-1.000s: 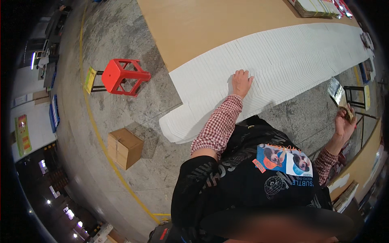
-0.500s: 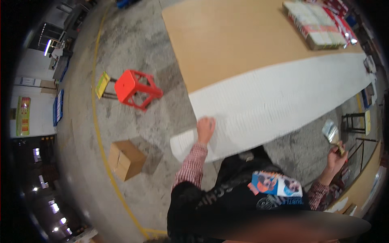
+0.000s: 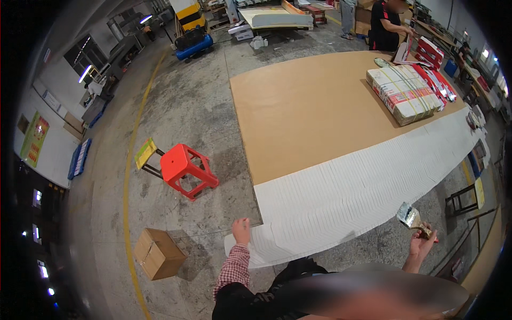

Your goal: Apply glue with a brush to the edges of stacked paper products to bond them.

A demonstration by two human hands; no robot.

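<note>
My right hand (image 3: 420,246) is wrapped round the handle of a wide flat paintbrush (image 3: 409,215), its pale bristles pointing up and left over the floor. At the near left corner of a fanned stack of white paper strips (image 3: 320,213), my left hand (image 3: 241,232) has its fingers curled in; whether they pinch anything is hidden. The overlapping strips cover the near side of a large brown board (image 3: 304,117), their edges forming many fine parallel lines. On the board's far right lies a strapped bundle of flat printed card (image 3: 404,93).
A red plastic stool (image 3: 184,165) and a cardboard box (image 3: 159,254) stand on the concrete floor to the left. A small dark-legged stool (image 3: 465,198) is on the right. Beyond the board, a person (image 3: 385,26) in dark clothes handles red and white card pieces.
My view has tilted up, bringing the far hall and another person into sight. My left hand has moved left to the strips' corner; the brush has swung closer to the strips.
</note>
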